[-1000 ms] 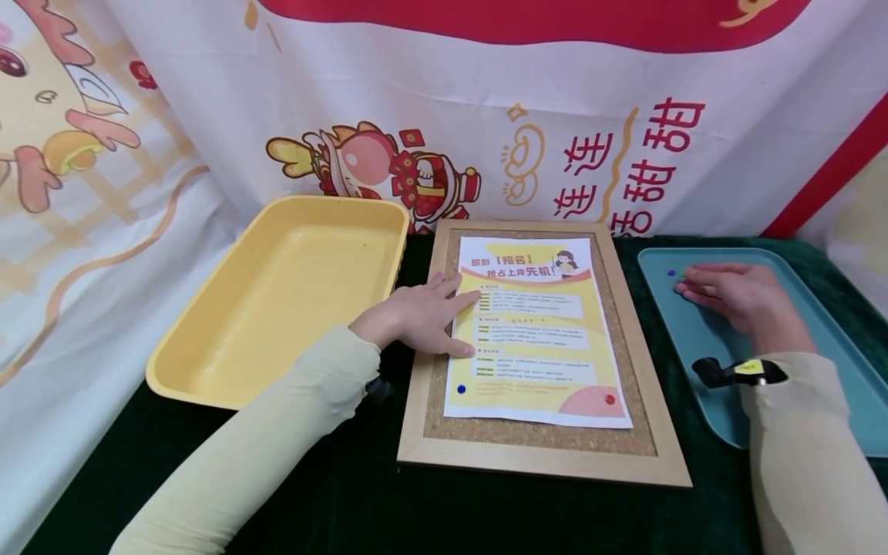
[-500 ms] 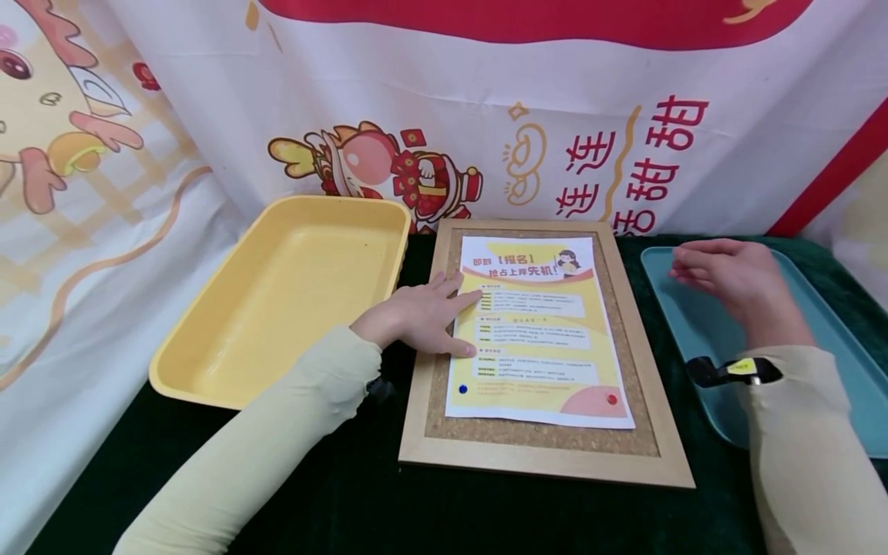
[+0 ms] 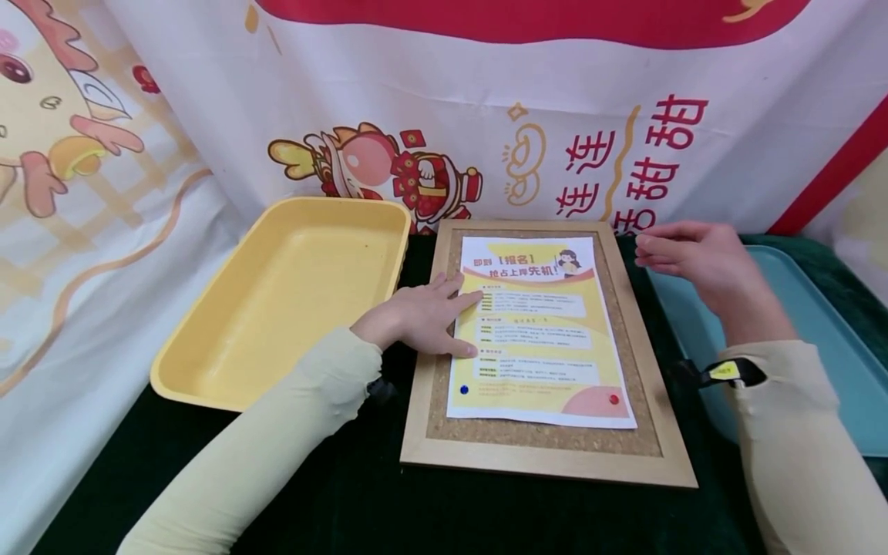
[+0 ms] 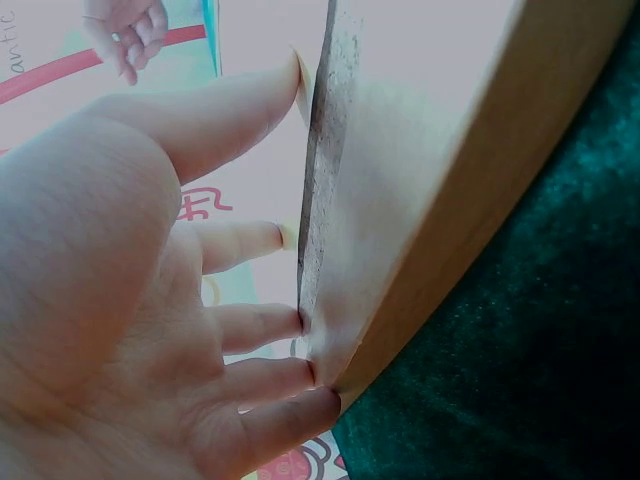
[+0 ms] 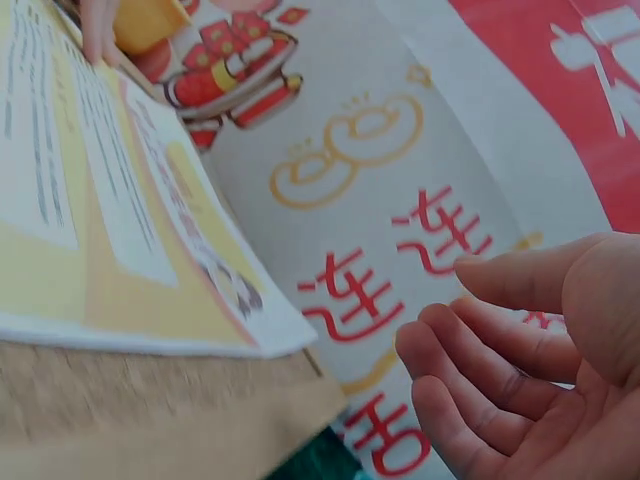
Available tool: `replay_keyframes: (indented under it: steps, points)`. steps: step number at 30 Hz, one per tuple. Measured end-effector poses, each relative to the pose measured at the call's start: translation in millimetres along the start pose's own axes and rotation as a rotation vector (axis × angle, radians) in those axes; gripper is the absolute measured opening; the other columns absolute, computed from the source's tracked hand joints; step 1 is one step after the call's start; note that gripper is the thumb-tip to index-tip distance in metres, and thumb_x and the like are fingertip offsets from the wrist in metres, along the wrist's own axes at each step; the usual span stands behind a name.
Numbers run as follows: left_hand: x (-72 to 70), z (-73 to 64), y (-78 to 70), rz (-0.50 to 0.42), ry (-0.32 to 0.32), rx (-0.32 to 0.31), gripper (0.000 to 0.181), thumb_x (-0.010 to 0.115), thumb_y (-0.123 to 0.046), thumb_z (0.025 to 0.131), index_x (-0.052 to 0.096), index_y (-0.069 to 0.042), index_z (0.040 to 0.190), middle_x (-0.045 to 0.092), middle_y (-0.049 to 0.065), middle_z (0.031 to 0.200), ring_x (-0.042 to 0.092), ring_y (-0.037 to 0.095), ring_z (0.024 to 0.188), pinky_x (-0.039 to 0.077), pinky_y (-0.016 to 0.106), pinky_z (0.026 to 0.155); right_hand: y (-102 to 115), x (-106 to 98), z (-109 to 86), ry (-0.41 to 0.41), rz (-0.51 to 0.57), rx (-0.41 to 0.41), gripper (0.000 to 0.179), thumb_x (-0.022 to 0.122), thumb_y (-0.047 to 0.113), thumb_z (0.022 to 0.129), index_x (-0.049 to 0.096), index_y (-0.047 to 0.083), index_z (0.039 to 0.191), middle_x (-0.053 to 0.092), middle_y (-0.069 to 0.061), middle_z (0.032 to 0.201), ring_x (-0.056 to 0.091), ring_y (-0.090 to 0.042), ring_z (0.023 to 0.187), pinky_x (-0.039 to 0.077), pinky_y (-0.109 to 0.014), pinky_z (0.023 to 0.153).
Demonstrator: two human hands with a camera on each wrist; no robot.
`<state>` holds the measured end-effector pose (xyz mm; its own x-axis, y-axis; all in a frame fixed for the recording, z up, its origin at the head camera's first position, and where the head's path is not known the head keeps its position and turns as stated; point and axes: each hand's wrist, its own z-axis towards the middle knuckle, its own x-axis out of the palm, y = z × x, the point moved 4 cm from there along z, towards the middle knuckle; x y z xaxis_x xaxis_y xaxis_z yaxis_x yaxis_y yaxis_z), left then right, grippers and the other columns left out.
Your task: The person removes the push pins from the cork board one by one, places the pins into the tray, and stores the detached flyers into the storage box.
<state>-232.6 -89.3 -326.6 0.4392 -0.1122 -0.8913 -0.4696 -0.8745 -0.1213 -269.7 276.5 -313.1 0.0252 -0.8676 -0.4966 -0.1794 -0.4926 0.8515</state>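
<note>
A yellow-and-white printed sheet lies on a wood-framed cork board. Near its lower corners are a blue push pin and a red push pin. My left hand rests with spread fingers on the sheet's left edge and the frame. Beyond the board's upper right side, my right hand is raised, thumb and forefinger pinched together. The push pin seen by those fingertips a second ago is hidden now. In the right wrist view, the right hand hangs beside the sheet's top corner.
A yellow tray stands left of the board. On the right lies a blue tray, partly behind my right forearm. Dark green cloth covers the table, and a printed fabric backdrop rises behind.
My right hand has lifted from the blue tray, where small blue and green bits showed by its fingertips, and moved left towards the board. My left hand has stayed in place.
</note>
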Motion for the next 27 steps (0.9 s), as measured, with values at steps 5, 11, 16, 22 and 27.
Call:
replay_keyframes:
  steps: [5, 11, 16, 22, 27]
  points:
    - [-1.6, -1.6, 1.0, 0.001, -0.001, -0.009, 0.094, 0.063, -0.067, 0.097, 0.019, -0.031, 0.172, 0.004, 0.008, 0.181, 0.003, 0.036, 0.168, 0.023, 0.059, 0.131, 19, 14, -6.8, 0.024, -0.017, -0.057, 0.065, 0.067, 0.059, 0.098, 0.061, 0.014, 0.145, 0.066, 0.015, 0.117, 0.069, -0.003, 0.102, 0.057, -0.015, 0.087]
    - [-0.3, -0.7, 0.6, -0.003, 0.003, 0.002, 0.093, 0.062, -0.067, 0.098, 0.018, -0.031, 0.172, 0.003, 0.009, 0.181, 0.003, 0.036, 0.168, 0.023, 0.059, 0.132, 31, 25, -14.2, 0.058, -0.028, -0.082, 0.056, 0.068, 0.053, 0.100, 0.064, 0.015, 0.141, 0.067, 0.009, 0.122, 0.071, -0.006, 0.102, 0.057, -0.017, 0.089]
    - [-0.1, 0.3, 0.0, -0.001, 0.002, -0.002, 0.093, 0.062, -0.067, 0.097, 0.019, -0.031, 0.172, 0.004, 0.009, 0.181, 0.004, 0.036, 0.168, 0.023, 0.059, 0.131, 40, 40, -18.1, 0.103, -0.056, -0.101, 0.052, 0.068, 0.049, 0.102, 0.066, 0.013, 0.141, 0.067, -0.002, 0.131, 0.070, -0.014, 0.107, 0.056, -0.026, 0.095]
    - [-0.2, 0.0, 0.3, 0.000, 0.000, -0.005, 0.094, 0.063, -0.067, 0.097, 0.020, -0.030, 0.172, 0.004, 0.009, 0.181, 0.004, 0.036, 0.168, 0.023, 0.059, 0.131, 50, 56, -24.1, 0.141, -0.067, -0.156, 0.044, 0.070, 0.043, 0.102, 0.071, 0.012, 0.133, 0.072, -0.008, 0.127, 0.074, -0.013, 0.102, 0.059, -0.030, 0.092]
    - [0.3, 0.1, 0.3, 0.000, -0.003, -0.001, 0.093, 0.063, -0.067, 0.097, 0.020, -0.030, 0.172, 0.005, 0.009, 0.181, 0.004, 0.036, 0.168, 0.022, 0.060, 0.131, 58, 68, -31.9, 0.171, -0.053, -0.204, 0.041, 0.074, 0.036, 0.101, 0.073, 0.006, 0.129, 0.076, -0.006, 0.117, 0.075, -0.018, 0.098, 0.060, -0.032, 0.088]
